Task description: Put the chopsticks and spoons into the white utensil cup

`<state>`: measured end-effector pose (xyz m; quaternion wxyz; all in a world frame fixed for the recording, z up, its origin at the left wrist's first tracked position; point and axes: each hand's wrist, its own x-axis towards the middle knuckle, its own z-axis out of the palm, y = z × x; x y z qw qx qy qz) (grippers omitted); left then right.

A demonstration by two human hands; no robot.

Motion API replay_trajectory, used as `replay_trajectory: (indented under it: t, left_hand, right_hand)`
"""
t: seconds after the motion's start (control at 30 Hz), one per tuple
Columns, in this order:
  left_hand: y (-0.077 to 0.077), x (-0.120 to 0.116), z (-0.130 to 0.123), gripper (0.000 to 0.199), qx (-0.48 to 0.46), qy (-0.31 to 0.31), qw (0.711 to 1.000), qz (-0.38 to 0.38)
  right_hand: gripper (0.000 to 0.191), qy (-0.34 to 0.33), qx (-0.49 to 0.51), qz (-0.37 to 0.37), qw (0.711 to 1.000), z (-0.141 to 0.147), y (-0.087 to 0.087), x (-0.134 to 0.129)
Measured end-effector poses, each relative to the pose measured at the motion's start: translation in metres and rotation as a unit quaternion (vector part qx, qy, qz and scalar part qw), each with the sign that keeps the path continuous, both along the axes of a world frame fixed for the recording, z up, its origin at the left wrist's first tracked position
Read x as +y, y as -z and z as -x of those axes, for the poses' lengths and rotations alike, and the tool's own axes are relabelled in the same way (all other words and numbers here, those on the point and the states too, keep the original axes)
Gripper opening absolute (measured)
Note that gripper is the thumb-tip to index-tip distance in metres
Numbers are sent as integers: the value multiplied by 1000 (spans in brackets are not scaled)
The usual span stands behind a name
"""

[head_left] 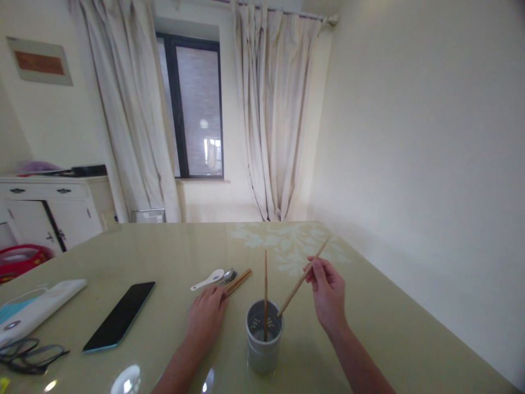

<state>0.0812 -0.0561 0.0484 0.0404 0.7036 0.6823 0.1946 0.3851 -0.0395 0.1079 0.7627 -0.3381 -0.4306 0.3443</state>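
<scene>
Your right hand (328,293) pinches the slanted chopstick (296,289) high in closed fingers, so it could pivot against the cup (263,358) below them; I cannot tell the grip of your left hand (205,320).

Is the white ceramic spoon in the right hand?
No, the right hand holds a thin wooden chopstick, and the spoon lies on the glossy pale-green table.

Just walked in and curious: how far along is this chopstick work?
It looks early, if all go in. One upright chopstick stands in the cup, seemingly done. The right hand holds a second chopstick, lower tip at the rim. Outside lie more chopsticks, touched by the left hand, and a white spoon.
</scene>
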Motion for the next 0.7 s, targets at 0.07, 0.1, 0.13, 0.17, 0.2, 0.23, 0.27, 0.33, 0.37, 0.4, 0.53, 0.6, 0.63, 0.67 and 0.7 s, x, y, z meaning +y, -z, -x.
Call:
replay_trajectory:
  t: [0.07, 0.1, 0.13, 0.17, 0.2, 0.23, 0.27, 0.33, 0.37, 0.4, 0.53, 0.6, 0.63, 0.67, 0.7]
  left_hand:
    - [-1, 0, 0, 21, 0, -4, 1000, 9]
    - [-1, 0, 0, 21, -1, -5, 1000, 14]
    - [0, 1, 0, 21, -4, -6, 1000, 19]
    - [0, 1, 1, 21, -7, -8, 1000, 22]
    - [1, 1, 1, 21, -11, -9, 1000, 24]
    - [2, 1, 2, 20, -16, -8, 1000, 24]
    - [3, 0, 2, 20, -21, -6, 1000, 23]
    - [4, -1, 0, 18, -31, 4, 999, 11]
    - [4, -2, -1, 17, -38, 12, 999, 1]
    - [4, -2, -4, 17, -50, 23, 998, -11]
    - [6, -7, -19, 22, -154, 86, 983, -43]
    - [7, -9, -28, 23, -218, 126, 967, -38]
    - [8, -10, -31, 23, -247, 142, 958, -33]
    - [8, -12, -35, 22, -273, 154, 949, -28]
    - [7, -13, -37, 21, -295, 161, 941, -25]
  right_hand:
    - [46, -52, -70, 11, 996, 14, 3, -8]
    - [46, -80, -105, 18, 991, 21, 4, -11]
    - [47, -107, -135, 26, 985, 27, 7, -14]
    - [48, -129, -158, 34, 978, 32, 9, -15]
    - [50, -144, -174, 42, 973, 36, 12, -16]
    - [53, -153, -183, 50, 970, 39, 16, -17]
    - [55, -156, -187, 60, 968, 41, 20, -16]
    - [60, -151, -188, 85, 967, 43, 28, -12]
    - [62, -150, -192, 99, 965, 44, 33, -10]
    - [63, -151, -199, 115, 961, 46, 38, -8]
    - [56, -181, -247, 153, 940, 55, 55, -1]
    - [48, -214, -244, 155, 933, 61, 61, -1]
    - [46, -232, -233, 156, 931, 63, 64, -1]
    - [44, -246, -218, 159, 931, 65, 65, -1]
    - [43, -254, -201, 163, 932, 67, 66, -1]
